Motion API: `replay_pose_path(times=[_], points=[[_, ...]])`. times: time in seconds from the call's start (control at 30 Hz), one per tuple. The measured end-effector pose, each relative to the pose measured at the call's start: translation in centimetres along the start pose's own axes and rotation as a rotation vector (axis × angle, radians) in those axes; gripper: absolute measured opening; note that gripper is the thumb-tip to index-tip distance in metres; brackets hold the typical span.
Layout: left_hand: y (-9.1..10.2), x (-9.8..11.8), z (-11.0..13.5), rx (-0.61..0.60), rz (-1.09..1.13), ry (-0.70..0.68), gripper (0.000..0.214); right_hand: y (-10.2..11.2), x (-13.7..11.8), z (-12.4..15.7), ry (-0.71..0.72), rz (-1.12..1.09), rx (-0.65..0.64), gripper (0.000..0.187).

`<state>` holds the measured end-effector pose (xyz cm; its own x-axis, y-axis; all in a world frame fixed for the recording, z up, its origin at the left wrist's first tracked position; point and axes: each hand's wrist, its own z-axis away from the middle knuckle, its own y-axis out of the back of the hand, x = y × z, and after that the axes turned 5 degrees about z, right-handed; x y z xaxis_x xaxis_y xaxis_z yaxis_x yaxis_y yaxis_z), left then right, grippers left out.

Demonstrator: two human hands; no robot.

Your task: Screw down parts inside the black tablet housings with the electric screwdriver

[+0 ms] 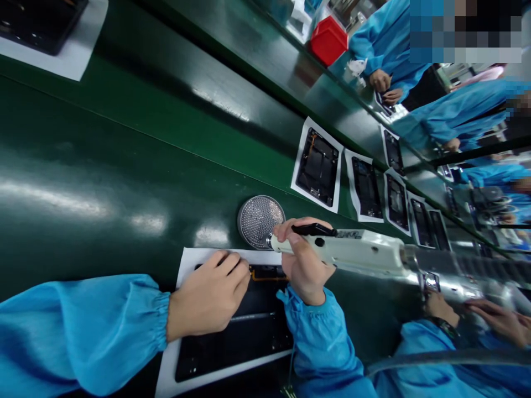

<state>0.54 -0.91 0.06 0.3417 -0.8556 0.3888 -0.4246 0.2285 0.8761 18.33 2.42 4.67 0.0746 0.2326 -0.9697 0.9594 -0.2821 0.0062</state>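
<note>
Left hand (209,296) pressed on panel (249,337), right hand (302,262) gripping screwdriver (360,251)

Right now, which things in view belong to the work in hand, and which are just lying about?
In use: left hand pressing the black panel on its white sheet; right hand gripping the power screwdriver; round dish beside its tip.
Lying about: other panels on the green belt; red bin; co-workers' hands farther along.

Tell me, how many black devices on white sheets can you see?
8. The nearest device, under the left hand and the right hand's screwdriver; one top left; five in a row on the belt; one behind them. Farther ones may be hidden.
</note>
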Motion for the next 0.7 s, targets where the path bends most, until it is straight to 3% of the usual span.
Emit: replay_pose_path(times=[0.23, 0.33, 0.47, 0.7], points=[[-0.1, -0.1, 0.0, 0.082, 0.032, 0.024, 0.028, 0.7, -2.2, 0.4, 0.047, -0.039, -0.008, 0.024], [-0.2, -0.1, 0.0, 0.089, 0.034, 0.024, 0.026, 1.0, -3.1, 1.6, 0.021, -0.025, -0.088, 0.021], [-0.2, -0.1, 0.0, 0.095, 0.037, 0.031, 0.024, 1.1, -2.8, 3.4, -0.062, 0.020, -0.250, 0.022], [-0.2, -0.2, 0.0, 0.085, 0.024, 0.016, 0.023, 1.1, -1.8, 4.2, -0.091, 0.077, -0.240, 0.020]])
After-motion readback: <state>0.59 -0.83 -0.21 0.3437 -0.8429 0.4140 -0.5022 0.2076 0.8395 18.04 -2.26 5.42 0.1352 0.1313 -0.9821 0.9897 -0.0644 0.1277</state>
